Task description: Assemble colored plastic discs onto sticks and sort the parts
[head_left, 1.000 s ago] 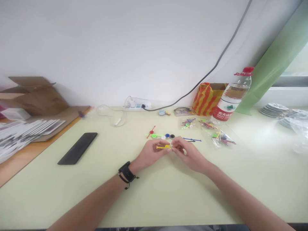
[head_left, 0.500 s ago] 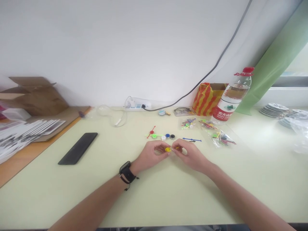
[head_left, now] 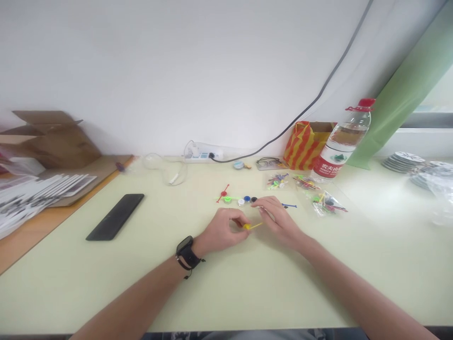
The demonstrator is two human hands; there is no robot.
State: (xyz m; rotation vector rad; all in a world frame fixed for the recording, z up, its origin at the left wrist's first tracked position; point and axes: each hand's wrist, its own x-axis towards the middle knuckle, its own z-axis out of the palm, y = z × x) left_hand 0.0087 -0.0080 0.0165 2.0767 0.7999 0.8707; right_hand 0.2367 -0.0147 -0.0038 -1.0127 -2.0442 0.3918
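Observation:
My left hand (head_left: 222, 230) pinches a small yellow spinner (head_left: 247, 227), a round piece with a thin pointer sticking out to the right. My right hand (head_left: 283, 224) is just beyond the pointer's tip, its fingers apart and nothing seen in them. Its index finger reaches over by a black disc (head_left: 254, 199). In a row to the left of that are a blue disc (head_left: 247, 199) and a white disc (head_left: 241, 202). A green spinner (head_left: 227, 200) and a red spinner (head_left: 223, 193) lie further left. A blue arrow (head_left: 290, 205) is partly hidden behind my right hand.
Clear bags of coloured parts (head_left: 327, 204) lie to the right, before a water bottle (head_left: 341, 146) and a striped bag (head_left: 302, 146). A black slab-shaped object (head_left: 115, 217) is at left. A power strip (head_left: 201, 156) stands against the wall, and stacked discs (head_left: 403, 162) sit far right.
My right hand has let go of the yellow piece and moved slightly up and right, its fingers opening. My left hand keeps the yellow spinner, now slightly lower, with its pointer showing.

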